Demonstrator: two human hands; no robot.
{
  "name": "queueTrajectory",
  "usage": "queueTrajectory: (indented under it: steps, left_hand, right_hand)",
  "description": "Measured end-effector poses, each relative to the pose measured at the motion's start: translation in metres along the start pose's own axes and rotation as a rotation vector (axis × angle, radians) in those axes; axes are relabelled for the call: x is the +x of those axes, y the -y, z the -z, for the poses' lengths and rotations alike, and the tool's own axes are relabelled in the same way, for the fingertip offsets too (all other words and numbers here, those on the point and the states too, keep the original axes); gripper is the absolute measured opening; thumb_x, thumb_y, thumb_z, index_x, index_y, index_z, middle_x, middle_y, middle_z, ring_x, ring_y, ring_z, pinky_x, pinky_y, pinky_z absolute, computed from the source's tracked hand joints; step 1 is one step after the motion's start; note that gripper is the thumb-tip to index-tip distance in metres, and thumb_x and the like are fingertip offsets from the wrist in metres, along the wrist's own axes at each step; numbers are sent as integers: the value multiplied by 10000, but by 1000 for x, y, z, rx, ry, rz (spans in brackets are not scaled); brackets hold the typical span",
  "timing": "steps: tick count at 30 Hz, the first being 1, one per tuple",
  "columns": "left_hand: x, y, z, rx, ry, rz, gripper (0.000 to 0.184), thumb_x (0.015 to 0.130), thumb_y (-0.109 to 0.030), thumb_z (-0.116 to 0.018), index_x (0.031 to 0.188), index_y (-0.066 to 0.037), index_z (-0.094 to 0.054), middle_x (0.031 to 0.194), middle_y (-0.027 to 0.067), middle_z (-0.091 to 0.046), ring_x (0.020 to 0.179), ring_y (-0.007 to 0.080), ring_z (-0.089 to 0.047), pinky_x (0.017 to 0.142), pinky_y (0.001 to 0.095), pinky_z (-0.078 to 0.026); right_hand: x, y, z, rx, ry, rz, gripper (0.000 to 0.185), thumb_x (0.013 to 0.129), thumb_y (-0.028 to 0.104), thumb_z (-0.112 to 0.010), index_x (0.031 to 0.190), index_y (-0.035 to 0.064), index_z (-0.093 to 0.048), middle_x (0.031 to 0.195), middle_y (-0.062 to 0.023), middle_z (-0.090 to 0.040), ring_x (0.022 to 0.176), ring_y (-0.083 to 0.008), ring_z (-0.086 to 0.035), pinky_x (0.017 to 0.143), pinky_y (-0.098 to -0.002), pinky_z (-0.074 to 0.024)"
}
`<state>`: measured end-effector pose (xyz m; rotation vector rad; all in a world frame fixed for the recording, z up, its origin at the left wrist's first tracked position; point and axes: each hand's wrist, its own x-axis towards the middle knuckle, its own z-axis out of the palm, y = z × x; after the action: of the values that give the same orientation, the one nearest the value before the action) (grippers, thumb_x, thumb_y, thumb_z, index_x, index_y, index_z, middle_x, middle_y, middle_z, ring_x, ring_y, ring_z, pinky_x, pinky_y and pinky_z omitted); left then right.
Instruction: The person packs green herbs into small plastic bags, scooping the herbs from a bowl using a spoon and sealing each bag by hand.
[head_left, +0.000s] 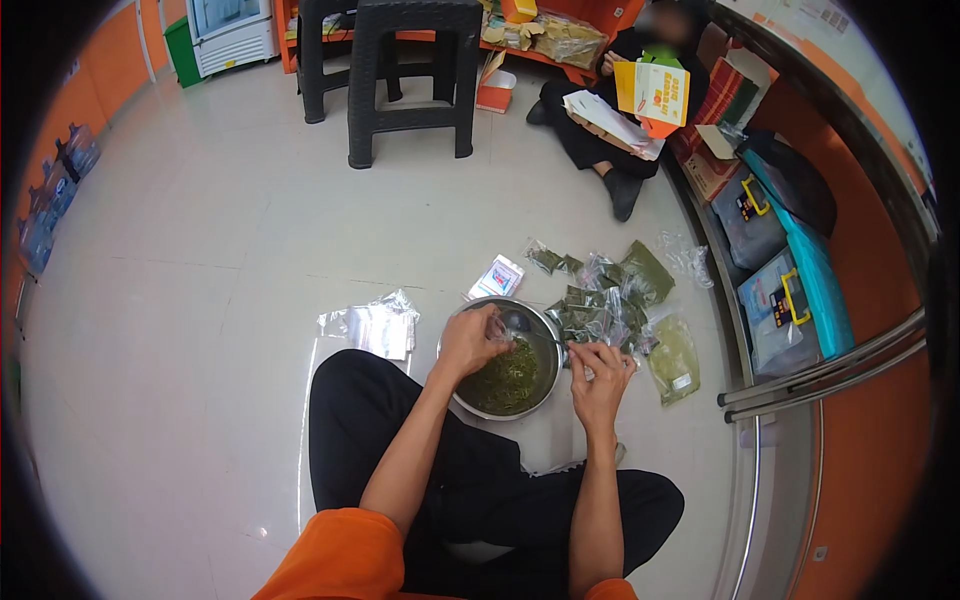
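Observation:
A round metal bowl [553, 385] stands on the floor before my crossed legs, with chopped green dried leaves [505, 385] inside. Over its far left rim, my left hand [472, 342] pinches what looks like a small clear plastic bag [506, 338], mostly hidden by the fingers. My right hand [600, 378], at the bowl's right side, is closed on the thin handle of a spoon [518, 322]. The spoon's dark head lies over the bowl, close to my left fingertips. Several filled packets of green leaves [590, 312] are heaped just right of the bowl.
Stacked clear bags [382, 328] lie left of the bowl, and a pack of printed labels or bags [497, 277] lies behind it. Larger green pouches [675, 360] are at the right. Another person [610, 130] sits beyond, holding papers. Black stools [412, 80] and shelved toolboxes [780, 310] stand around.

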<state>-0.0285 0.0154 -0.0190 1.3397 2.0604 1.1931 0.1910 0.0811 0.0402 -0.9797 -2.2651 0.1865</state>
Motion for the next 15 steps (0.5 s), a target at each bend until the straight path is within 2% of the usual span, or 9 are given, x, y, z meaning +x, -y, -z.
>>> queueTrajectory:
  steps: [2, 5, 8, 9, 12, 14, 15]
  left_hand:
    - [2, 6, 2, -47, -2, 70, 493, 637, -312, -900, 966, -36, -656, 788, 122, -688, 795, 311, -681, 724, 423, -522]
    - [2, 13, -1, 31, -90, 143, 478, 651, -308, -901, 946, -31, -648, 767, 110, -684, 767, 271, -681, 710, 383, -526]
    - [1, 7, -2, -213, -131, 226, 486, 693, -349, -897, 932, -12, -641, 747, 89, -662, 723, 218, -653, 725, 335, -517]
    - [-1, 6, -7, -278, -125, 242, 497, 717, -376, -883, 938, -4, -639, 766, 84, -658, 734, 201, -639, 735, 324, -512]
    - [-6, -1, -22, -477, -66, 295, 525, 789, -436, -836, 976, 10, -633, 830, 66, -636, 771, 152, -588, 752, 294, -495]
    - [-16, -13, -24, -609, 41, 364, 522, 839, -452, -796, 1027, 5, -628, 881, 46, -612, 803, 123, -541, 743, 279, -481]
    - [-20, -18, -26, -672, 102, 370, 517, 884, -459, -745, 1065, 11, -631, 930, 68, -617, 850, 127, -551, 797, 271, -469]
  right_hand:
    - [-1, -3, -4, 67, 9, -80, 136, 866, 141, -701, 973, 126, -784, 842, -31, -674, 896, -214, -602, 928, -394, -339]
    - [-8, -23, -20, 183, 193, -314, 146, 861, 187, -712, 972, 122, -783, 851, -38, -703, 905, -222, -620, 907, -396, -343]
    - [-23, -35, -48, 215, 266, -397, 172, 849, 184, -735, 982, 84, -776, 879, -101, -737, 816, -246, -681, 893, -398, -438]
    - [-29, -37, -56, -10, 235, -202, 230, 835, 206, -750, 1017, 68, -766, 951, -126, -744, 839, -253, -700, 819, -376, -509]
    - [-11, -8, -49, 52, 32, 62, 230, 863, 185, -740, 1046, 47, -753, 957, -125, -749, 831, -199, -707, 791, -325, -523]
    - [-8, 7, -49, 502, 237, -221, 217, 890, 165, -725, 1058, 28, -743, 949, -102, -747, 841, -156, -691, 786, -295, -513]
    - [-9, 10, -49, 725, 341, -368, 211, 904, 155, -717, 1063, 18, -738, 944, -90, -746, 846, -135, -682, 784, -280, -508]
